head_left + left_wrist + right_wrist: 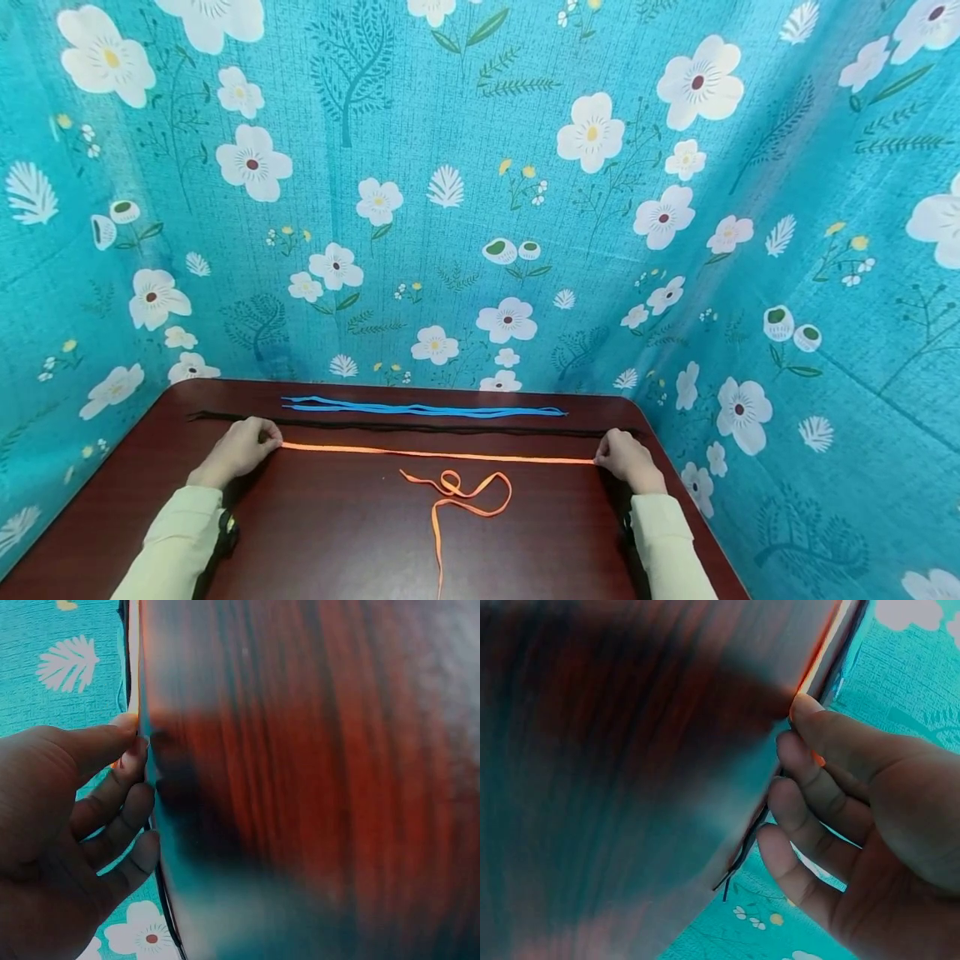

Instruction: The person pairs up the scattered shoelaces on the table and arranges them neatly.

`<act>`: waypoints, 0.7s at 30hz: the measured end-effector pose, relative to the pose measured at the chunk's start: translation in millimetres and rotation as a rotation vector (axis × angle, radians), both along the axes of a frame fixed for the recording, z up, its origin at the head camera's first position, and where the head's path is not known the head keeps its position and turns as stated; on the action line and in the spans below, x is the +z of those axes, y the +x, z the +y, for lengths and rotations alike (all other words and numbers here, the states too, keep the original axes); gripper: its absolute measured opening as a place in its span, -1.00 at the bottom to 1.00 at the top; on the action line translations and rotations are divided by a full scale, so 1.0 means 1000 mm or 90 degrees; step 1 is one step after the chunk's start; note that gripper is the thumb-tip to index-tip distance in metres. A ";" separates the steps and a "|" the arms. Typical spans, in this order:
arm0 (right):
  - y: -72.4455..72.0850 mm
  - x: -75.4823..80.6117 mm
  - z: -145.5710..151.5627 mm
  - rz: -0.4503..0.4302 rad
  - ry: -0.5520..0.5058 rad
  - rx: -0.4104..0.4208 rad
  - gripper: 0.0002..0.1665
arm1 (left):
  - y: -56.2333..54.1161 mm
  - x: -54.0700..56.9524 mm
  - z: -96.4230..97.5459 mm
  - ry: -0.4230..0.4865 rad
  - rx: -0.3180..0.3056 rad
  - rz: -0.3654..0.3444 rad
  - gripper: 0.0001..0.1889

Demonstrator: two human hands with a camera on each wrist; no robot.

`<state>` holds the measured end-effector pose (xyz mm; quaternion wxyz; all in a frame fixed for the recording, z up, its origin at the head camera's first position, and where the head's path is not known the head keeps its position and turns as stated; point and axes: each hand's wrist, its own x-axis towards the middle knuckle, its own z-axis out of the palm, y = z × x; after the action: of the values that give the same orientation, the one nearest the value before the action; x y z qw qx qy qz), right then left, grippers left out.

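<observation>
An orange shoelace point(442, 455) is stretched nearly straight across the table between the two hands. My left hand point(243, 448) pinches its left end between thumb and index finger; in the left wrist view the thumb point(112, 739) presses over the lace. At the other end my right hand point(626, 458) pinches the lace the same way, its tip showing just below the thumb in the right wrist view point(819, 760). Behind the stretched lace lies a long black shoelace point(450, 428), running almost parallel to it and passing behind both hands.
Farther back lies a folded blue shoelace point(420, 409). A second orange shoelace point(472, 510) lies loosely looped in front, trailing toward the near edge. The dark wood table point(330, 525) is bordered by a turquoise flowered cloth point(450, 275) at the back and sides.
</observation>
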<state>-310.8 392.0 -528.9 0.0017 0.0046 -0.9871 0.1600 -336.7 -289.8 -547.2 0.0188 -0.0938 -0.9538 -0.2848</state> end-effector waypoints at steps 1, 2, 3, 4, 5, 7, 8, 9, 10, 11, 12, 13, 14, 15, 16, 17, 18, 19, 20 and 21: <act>-0.001 0.000 -0.001 -0.002 0.002 0.001 -0.83 | -0.001 0.000 0.000 -0.007 0.006 -0.005 -0.88; -0.002 0.001 -0.002 -0.005 0.003 -0.001 -0.82 | -0.002 0.000 0.001 -0.012 0.014 -0.010 -0.88; -0.003 0.000 -0.002 -0.006 0.006 -0.002 -0.81 | -0.003 -0.001 0.002 -0.016 0.022 -0.017 -0.88; -0.005 0.000 -0.002 -0.007 0.007 -0.004 -0.80 | -0.005 -0.001 0.002 -0.014 0.030 -0.025 -0.87; -0.008 0.000 -0.002 -0.004 0.008 -0.003 -0.79 | -0.006 -0.001 0.003 -0.009 0.038 -0.034 -0.88; -0.013 -0.001 -0.002 0.000 0.004 -0.009 -0.77 | -0.010 -0.002 0.005 0.010 0.056 -0.050 -0.89; -0.016 -0.001 -0.001 0.003 0.002 -0.012 -0.77 | -0.012 -0.002 0.005 0.020 0.063 -0.055 -0.89; -0.019 -0.002 0.000 0.004 -0.001 -0.016 -0.77 | -0.014 -0.002 0.005 0.034 0.068 -0.062 -0.90; -0.021 -0.003 0.001 0.005 -0.005 -0.019 -0.77 | -0.016 -0.002 0.006 0.046 0.072 -0.066 -0.90; -0.024 -0.004 0.002 0.002 -0.011 -0.023 -0.77 | -0.019 -0.002 0.006 0.054 0.075 -0.067 -0.90; -0.026 -0.004 0.003 -0.002 -0.016 -0.030 -0.77 | -0.021 -0.003 0.006 0.058 0.078 -0.066 -0.90; -0.028 -0.005 0.003 -0.006 -0.021 -0.033 -0.77 | -0.023 -0.002 0.006 0.060 0.082 -0.066 -0.89; -0.030 -0.005 0.004 -0.010 -0.026 -0.036 -0.77 | -0.025 -0.002 0.006 0.062 0.083 -0.067 -0.88; -0.031 -0.006 0.004 -0.012 -0.028 -0.039 -0.77 | -0.026 -0.002 0.005 0.062 0.085 -0.068 -0.88; -0.032 -0.006 0.003 -0.012 -0.031 -0.041 -0.76 | -0.028 -0.002 0.005 0.060 0.087 -0.066 -0.87; -0.033 -0.007 0.002 -0.012 -0.032 -0.043 -0.76 | -0.029 -0.002 0.005 0.058 0.093 -0.065 -0.87; -0.034 -0.007 0.001 -0.010 -0.032 -0.044 -0.75 | -0.030 -0.002 0.004 0.055 0.099 -0.063 -0.87; -0.035 -0.008 0.000 -0.008 -0.034 -0.044 -0.75 | -0.030 -0.001 0.004 0.054 0.105 -0.062 -0.87; -0.036 -0.009 -0.001 -0.004 -0.034 -0.045 -0.75 | -0.031 -0.001 0.004 0.053 0.109 -0.060 -0.87; -0.038 -0.009 -0.002 -0.002 -0.035 -0.049 -0.75 | -0.031 -0.001 0.003 0.052 0.115 -0.059 -0.87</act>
<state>-348.4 389.6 -538.1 0.0065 -0.0336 -0.9818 0.1866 -367.7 -286.5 -548.1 0.0042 0.0065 -0.9459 -0.3245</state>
